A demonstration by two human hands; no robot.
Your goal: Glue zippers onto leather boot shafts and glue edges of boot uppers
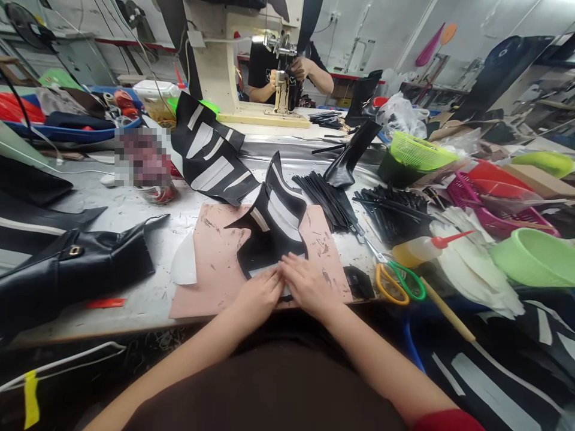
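A black leather piece with white strips (pixel 269 230) lies on a pink work mat (pixel 211 263) at the table's near edge. My left hand (pixel 258 293) and my right hand (pixel 305 281) rest side by side on the piece's near edge, fingers flat and pressing down on a white strip. Neither hand grips anything.
Scissors with yellow and green handles (pixel 398 281) and a glue bottle with a red nozzle (pixel 422 248) lie to the right. Black strips (pixel 332 197), coloured baskets (pixel 415 149) and a green bowl (pixel 534 257) crowd the right side. A black boot (pixel 76 269) lies left. Another person works at a sewing machine (pixel 281 78) behind.
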